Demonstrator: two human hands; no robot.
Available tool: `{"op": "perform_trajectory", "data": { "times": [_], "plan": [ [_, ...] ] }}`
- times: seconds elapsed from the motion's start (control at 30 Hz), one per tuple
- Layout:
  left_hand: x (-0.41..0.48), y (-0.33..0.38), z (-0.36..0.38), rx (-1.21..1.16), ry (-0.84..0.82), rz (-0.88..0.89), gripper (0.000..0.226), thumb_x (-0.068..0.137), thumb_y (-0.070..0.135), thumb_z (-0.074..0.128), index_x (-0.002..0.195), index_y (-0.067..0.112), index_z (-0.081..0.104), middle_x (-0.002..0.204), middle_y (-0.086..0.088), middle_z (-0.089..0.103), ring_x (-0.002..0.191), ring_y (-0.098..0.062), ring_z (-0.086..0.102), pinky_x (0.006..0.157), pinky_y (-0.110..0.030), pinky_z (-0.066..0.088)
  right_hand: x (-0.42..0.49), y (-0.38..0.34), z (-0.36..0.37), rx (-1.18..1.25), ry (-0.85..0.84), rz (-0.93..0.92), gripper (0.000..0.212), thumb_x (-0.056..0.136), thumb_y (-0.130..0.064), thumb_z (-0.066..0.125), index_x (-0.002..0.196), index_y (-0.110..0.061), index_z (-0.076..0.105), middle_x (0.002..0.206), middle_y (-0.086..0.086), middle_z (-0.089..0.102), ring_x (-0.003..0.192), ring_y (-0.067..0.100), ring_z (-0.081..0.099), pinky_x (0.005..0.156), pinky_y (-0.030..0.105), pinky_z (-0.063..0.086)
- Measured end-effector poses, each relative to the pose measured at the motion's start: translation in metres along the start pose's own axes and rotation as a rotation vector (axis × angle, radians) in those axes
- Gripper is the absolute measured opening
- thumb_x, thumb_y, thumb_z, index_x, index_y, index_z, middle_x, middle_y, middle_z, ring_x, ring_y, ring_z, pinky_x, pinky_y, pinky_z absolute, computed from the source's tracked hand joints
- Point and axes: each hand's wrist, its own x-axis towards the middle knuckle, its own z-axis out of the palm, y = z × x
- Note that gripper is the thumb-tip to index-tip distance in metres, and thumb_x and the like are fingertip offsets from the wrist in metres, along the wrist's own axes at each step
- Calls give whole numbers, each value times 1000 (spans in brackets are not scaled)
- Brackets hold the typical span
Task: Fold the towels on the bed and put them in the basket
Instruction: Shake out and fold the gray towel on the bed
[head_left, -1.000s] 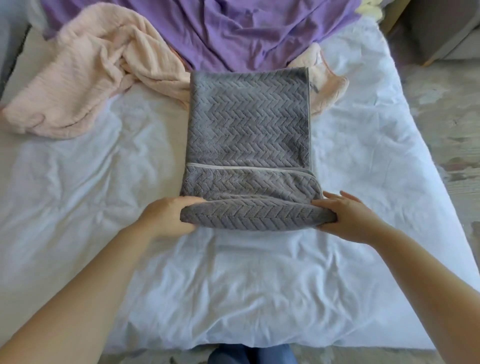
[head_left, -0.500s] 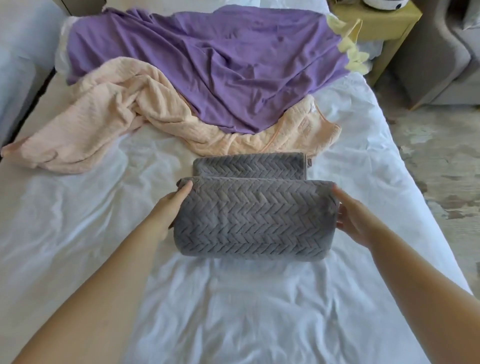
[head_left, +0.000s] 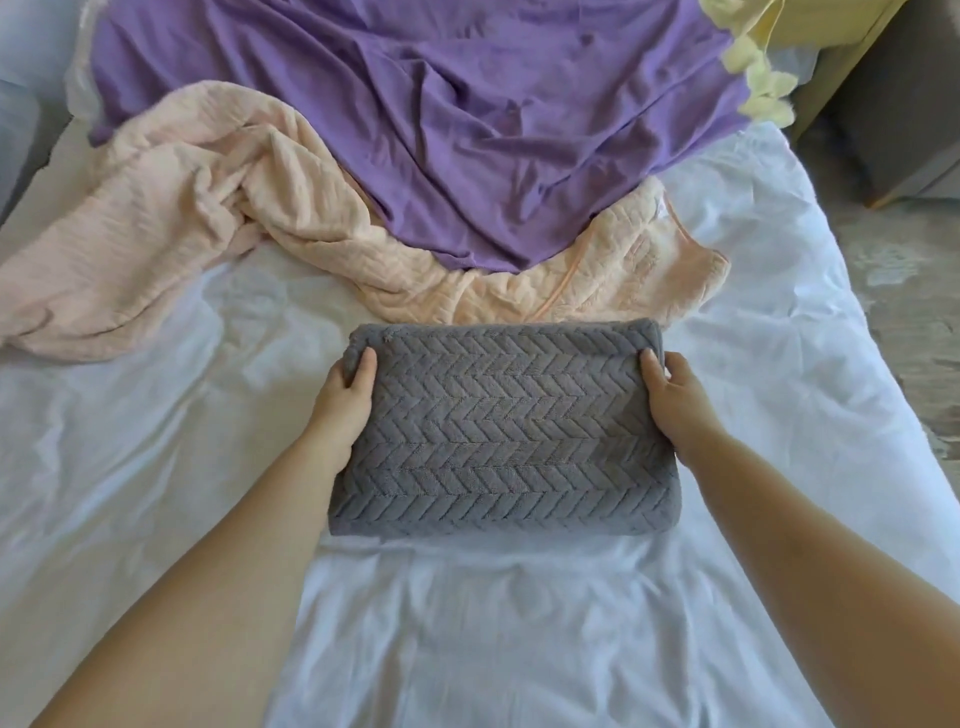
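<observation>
grey towel (head_left: 498, 436), folded into a thick rectangle with a zigzag weave, lies flat on the white sheet of the bed (head_left: 156, 467), about the middle of the view and with its long side running left to right. left hand (head_left: 340, 405) grips its left end near the far corner, thumb pressed on top and the fingers curled round the edge, out of sight below. right hand (head_left: 680, 410) holds the right end the same way, thumb on top and fingers wrapped round the side. both forearms reach in from the near edge.

just beyond the grey towel's far edge lies a peach towel (head_left: 597, 275), rumpled and unfolded. a pink towel (head_left: 156, 223) is bunched to its left, touching it. a purple cloth (head_left: 441, 119) is spread over the far parts of both. a pale yellow cloth (head_left: 763, 83) shows at the purple cloth's far right corner. right of the bed are a worn floor (head_left: 909, 312) and a grey chair (head_left: 904, 119).
</observation>
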Motion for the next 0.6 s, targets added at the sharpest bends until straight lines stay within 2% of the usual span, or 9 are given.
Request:
{"op": "perform_trajectory", "data": {
  "times": [0.1,0.17,0.23,0.3,0.37,0.43,0.5,0.6],
  "plan": [
    [13,-10,13,125,73,64,59,91,61,42,134,21,46,136,-12,51,123,-33,49,88,-31,35,19,16,9,-192,94,-12,43,96,-50,39,114,-13,51,112,12,55,95,28,53,85,39,44],
    [19,-14,17,141,67,59,60,91,60,41,136,19,45,136,-14,50,123,-34,49,88,-31,34,23,20,12,-202,103,9,44,95,-52,40,114,-14,50,117,14,52,99,29,53,92,40,44],
    [20,-14,16,110,39,14,65,89,65,41,140,24,38,141,-11,47,126,-32,46,92,-33,34,21,18,12,-37,36,68,50,93,-56,41,120,-14,43,117,12,55,100,26,57,91,40,48],
    [17,-9,11,96,30,-13,70,85,70,42,139,24,37,139,-11,48,124,-31,47,96,-36,37,10,13,6,90,-56,138,59,90,-62,40,126,-16,40,112,4,55,94,17,58,78,31,48],
    [10,-1,5,81,34,-17,75,81,73,46,131,18,43,130,-11,53,115,-30,52,98,-41,42,-4,11,-5,140,-94,159,58,88,-66,40,121,-19,47,108,-2,58,91,9,58,71,25,45],
    [-4,14,4,57,29,4,70,78,74,50,116,16,55,120,-8,58,105,-26,55,94,-41,46,-23,14,-21,211,-51,145,47,89,-62,44,107,-21,57,107,0,63,93,13,61,76,29,48],
    [-21,34,12,60,-23,44,57,77,73,52,99,22,60,109,-3,60,98,-23,55,86,-37,45,-46,20,-41,289,36,157,35,90,-58,47,96,-26,60,106,2,65,94,16,63,82,33,50],
    [-50,63,43,119,-153,146,53,80,69,54,107,24,60,105,2,57,97,-19,52,82,-32,40,-85,40,-85,347,153,209,37,90,-58,48,103,-24,59,111,5,64,99,21,63,93,41,49]
  ]
}}
